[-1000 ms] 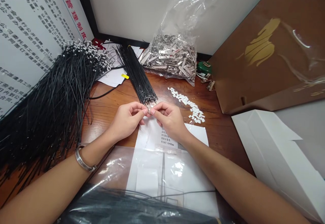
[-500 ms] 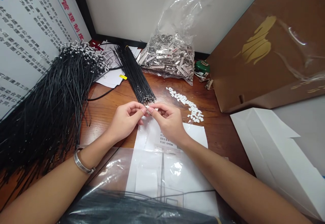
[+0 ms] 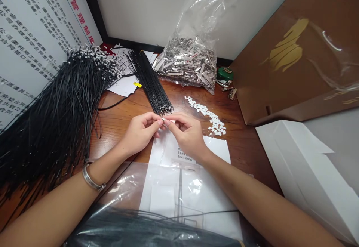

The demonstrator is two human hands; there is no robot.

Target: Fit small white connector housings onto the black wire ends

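My left hand (image 3: 138,132) and my right hand (image 3: 187,132) meet fingertip to fingertip over the wooden table (image 3: 123,116). Both pinch a tiny metal-and-white piece (image 3: 165,122) between thumb and forefinger; I cannot make out what it is. Just beyond the fingertips lies the near end of a tight bundle of thin black wires (image 3: 151,82) with metal tips. A scatter of small white plastic connectors (image 3: 209,114) lies to the right of my right hand. A silver bracelet (image 3: 92,179) sits on my left wrist.
A big loose pile of black wires with white ends (image 3: 56,112) fills the left. A clear bag of metal clips (image 3: 187,62) stands at the back. A brown paper bag (image 3: 297,60) and a white box (image 3: 305,172) are at right. Plastic sleeves and papers (image 3: 179,187) lie near me.
Both hands stay pinched together in the same place; only the fingertips have shifted slightly. The view has wobbled a little.
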